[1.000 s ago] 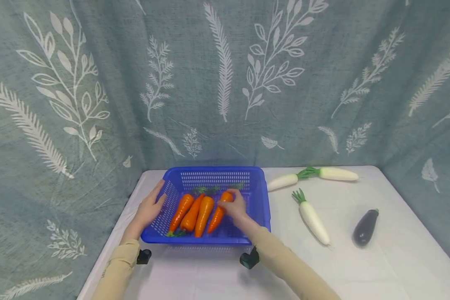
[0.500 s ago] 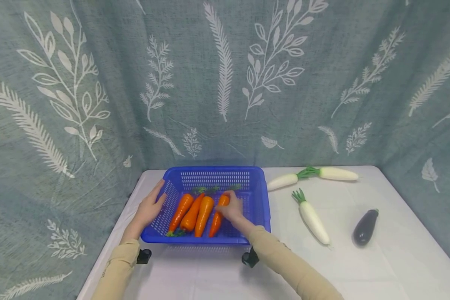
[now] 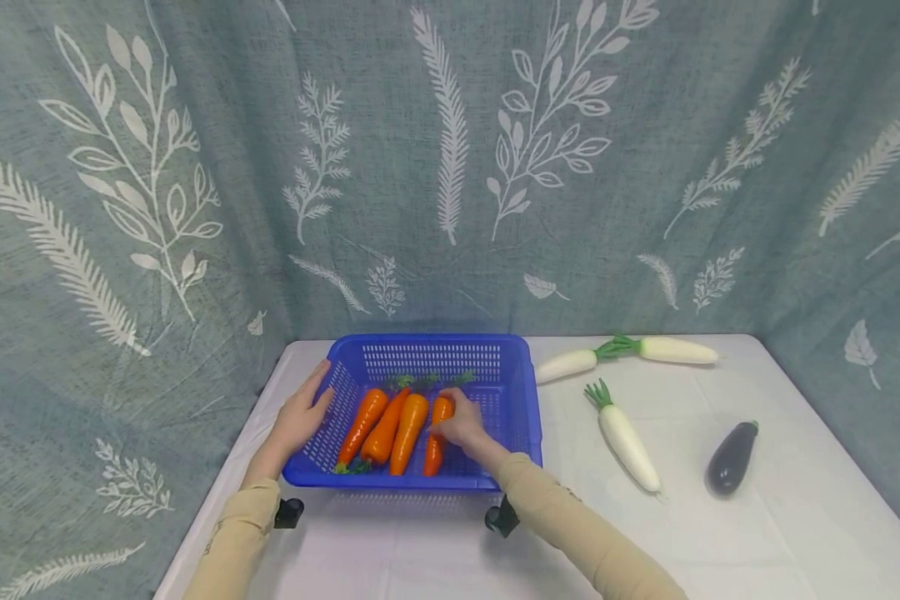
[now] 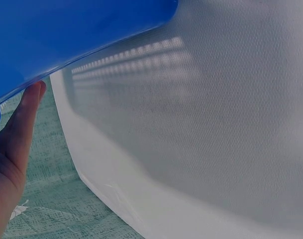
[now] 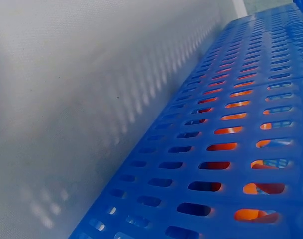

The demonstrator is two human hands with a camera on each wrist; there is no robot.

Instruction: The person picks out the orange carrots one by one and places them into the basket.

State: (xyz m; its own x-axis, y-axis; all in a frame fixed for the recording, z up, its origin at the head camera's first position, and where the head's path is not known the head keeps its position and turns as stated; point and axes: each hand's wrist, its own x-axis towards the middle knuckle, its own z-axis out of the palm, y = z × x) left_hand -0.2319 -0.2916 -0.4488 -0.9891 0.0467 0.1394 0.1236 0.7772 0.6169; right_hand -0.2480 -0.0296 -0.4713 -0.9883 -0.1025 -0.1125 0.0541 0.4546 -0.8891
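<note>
A blue plastic basket (image 3: 420,482) with slotted walls stands on the white table. Several orange carrots lie in it side by side, such as the carrot (image 3: 409,433) near the middle. My right hand (image 3: 465,421) reaches in and holds the rightmost carrot (image 3: 435,454), thumb and fingers about its upper part. My left hand (image 3: 297,419) rests at the basket's left rim with its fingers straight. In the left wrist view its fingertips touch the blue rim (image 4: 86,50). The right wrist view shows only the slotted wall (image 5: 216,164), with orange behind it; the hand is hidden there.
To the right of the basket lie a white radish (image 3: 628,446) and a dark eggplant (image 3: 732,458). Two more white radishes, one left (image 3: 567,365) and one right (image 3: 677,349), lie at the back with leaves touching. A patterned curtain (image 3: 450,167) hangs behind the table.
My right hand has moved left and slightly toward me with the rightmost carrot, which now lies straighter, closer to the other carrots. My left hand has stayed at the rim.
</note>
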